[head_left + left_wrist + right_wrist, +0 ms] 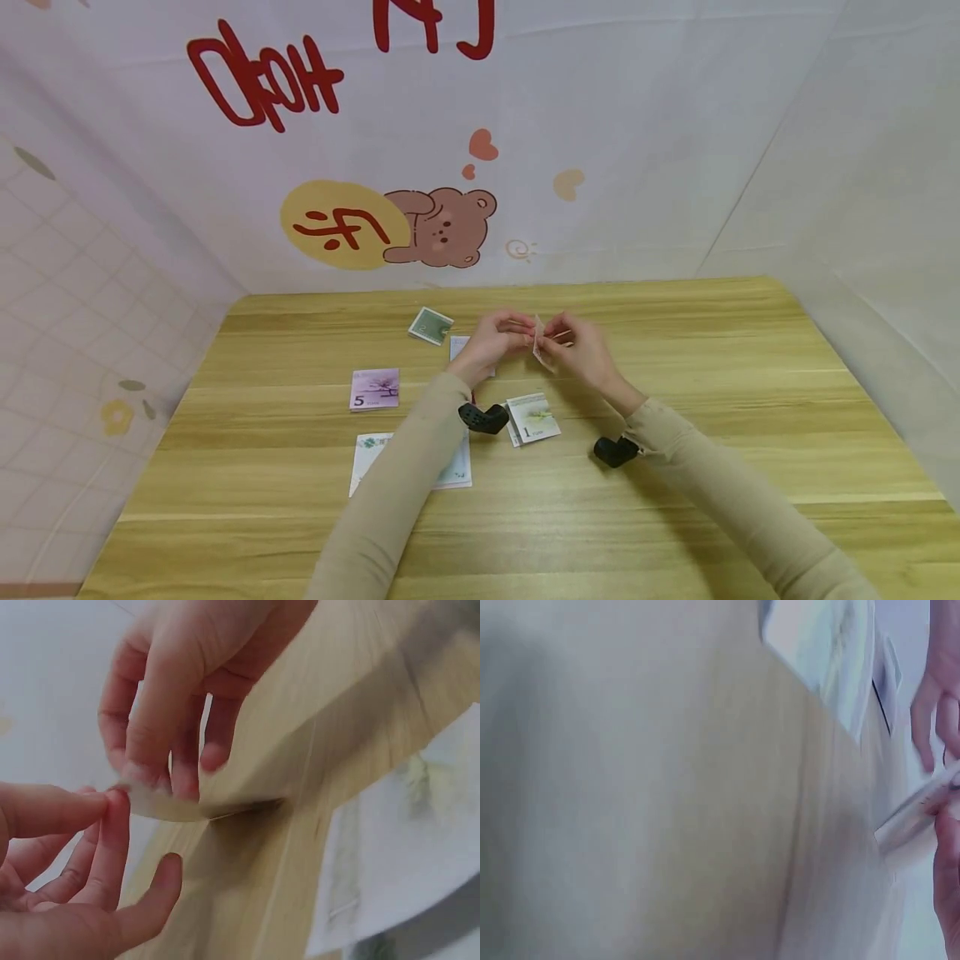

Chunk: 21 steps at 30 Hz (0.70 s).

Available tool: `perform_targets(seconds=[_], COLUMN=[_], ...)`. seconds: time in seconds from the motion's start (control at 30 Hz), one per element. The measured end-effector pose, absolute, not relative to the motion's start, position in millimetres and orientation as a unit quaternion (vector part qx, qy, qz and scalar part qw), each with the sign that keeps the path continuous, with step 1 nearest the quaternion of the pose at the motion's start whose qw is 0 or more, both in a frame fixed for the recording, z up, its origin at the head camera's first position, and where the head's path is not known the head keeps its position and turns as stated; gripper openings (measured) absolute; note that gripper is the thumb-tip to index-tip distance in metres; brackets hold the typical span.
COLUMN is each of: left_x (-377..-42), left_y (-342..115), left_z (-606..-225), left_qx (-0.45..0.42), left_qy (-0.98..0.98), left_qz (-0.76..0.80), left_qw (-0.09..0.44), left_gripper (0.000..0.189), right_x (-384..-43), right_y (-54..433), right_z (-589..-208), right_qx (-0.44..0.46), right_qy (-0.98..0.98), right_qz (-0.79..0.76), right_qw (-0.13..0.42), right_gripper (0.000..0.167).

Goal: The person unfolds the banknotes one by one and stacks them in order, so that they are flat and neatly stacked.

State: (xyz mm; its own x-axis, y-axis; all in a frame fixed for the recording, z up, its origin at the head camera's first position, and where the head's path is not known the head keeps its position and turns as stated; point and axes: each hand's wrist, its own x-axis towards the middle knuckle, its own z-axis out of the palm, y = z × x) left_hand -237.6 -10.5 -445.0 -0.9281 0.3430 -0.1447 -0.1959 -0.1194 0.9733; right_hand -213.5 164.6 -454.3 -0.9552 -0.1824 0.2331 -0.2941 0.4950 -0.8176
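Note:
A thin pinkish paper note (538,343) stands on edge between my two hands, over the far middle of the table. My left hand (497,337) pinches it from the left; in the left wrist view the thumb and a fingertip meet at its end. From the other side my right hand (581,346) grips the same note with thumb and fingers. Its printing is too small to read. Nearer me lies a pale note marked 1 (534,418), on top of another paper. A bluish-white note (458,344) is partly hidden behind my left hand.
To the left lie a purple note marked 5 (375,389) and, farther back, a small stack of green notes (431,326). Larger white papers (454,473) sit partly under my left forearm in view. A printed cloth wall (637,167) rises behind the wooden table (720,500).

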Motion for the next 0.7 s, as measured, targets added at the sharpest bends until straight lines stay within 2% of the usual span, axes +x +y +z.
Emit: perform_targets(seconds=[0.27, 0.7], left_x=[-233.8, -227.5], left_y=[-4.6, -5.5], left_z=[-447.1, -445.4], left_qx=[0.047, 0.072], left_qy=[0.596, 0.631], left_qz=[0.778, 0.750], left_qw=[0.194, 0.186], left_gripper=[0.027, 0.032], right_x=[-204.0, -196.6], right_y=[161.4, 162.2], right_z=[-455.3, -450.0], right_qx=[0.155, 0.117], right_qy=[-0.843, -0.764], right_qz=[0.513, 0.635], right_qw=[0.045, 0.003], right_gripper=[0.015, 0.025])
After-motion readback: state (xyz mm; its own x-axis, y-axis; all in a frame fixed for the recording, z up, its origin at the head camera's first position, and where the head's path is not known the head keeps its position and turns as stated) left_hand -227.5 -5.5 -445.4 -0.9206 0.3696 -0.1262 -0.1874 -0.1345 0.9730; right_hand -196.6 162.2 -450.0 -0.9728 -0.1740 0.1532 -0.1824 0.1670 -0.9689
